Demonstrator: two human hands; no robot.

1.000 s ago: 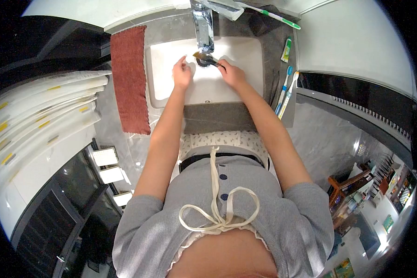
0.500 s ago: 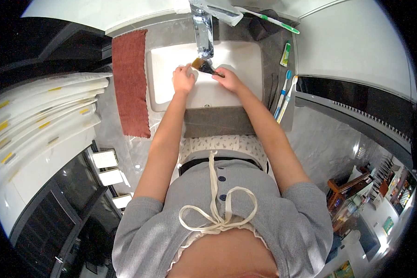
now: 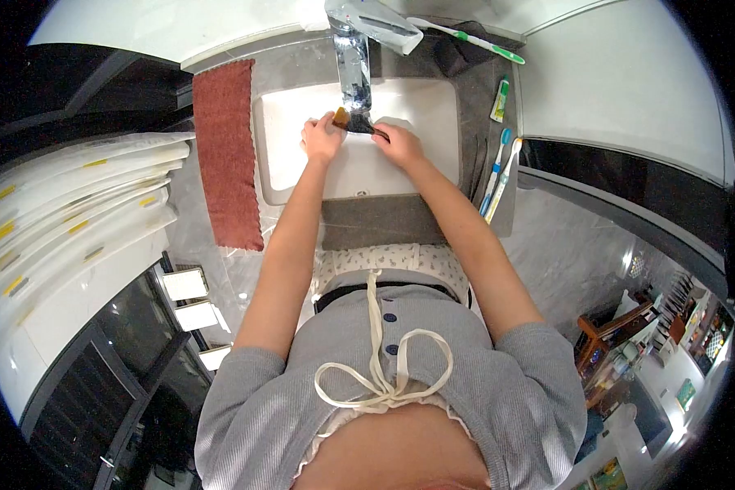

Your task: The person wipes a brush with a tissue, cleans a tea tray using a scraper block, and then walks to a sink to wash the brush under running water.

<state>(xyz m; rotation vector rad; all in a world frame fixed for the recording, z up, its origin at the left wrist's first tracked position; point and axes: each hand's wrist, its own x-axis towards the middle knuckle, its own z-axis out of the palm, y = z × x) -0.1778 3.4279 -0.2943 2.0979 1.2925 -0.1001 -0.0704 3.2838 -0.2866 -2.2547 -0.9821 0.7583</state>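
A flat brush (image 3: 358, 123) with amber bristles and a dark body lies crosswise beneath the faucet (image 3: 354, 73), over the white sink basin (image 3: 367, 175). My right hand (image 3: 401, 146) is closed round its handle end. At the bristle end, my left hand (image 3: 322, 139) has its fingers curled against the bristles. The faucet's mouth is just above the brush, and wet glints show there. Part of the handle is hidden by my right fingers.
Left of the basin lies a reddish-brown cloth (image 3: 224, 155). On the right counter are two toothbrushes (image 3: 496, 175) and a small green-and-white tube (image 3: 500, 100). Another green-and-white toothbrush (image 3: 474, 41) lies behind, near a clear plastic item (image 3: 376, 23) at the faucet top.
The brush has turned so its bristles point more upward, and my left fingers have closed in on them. My right hand keeps its hold on the handle. The view has shifted slightly.
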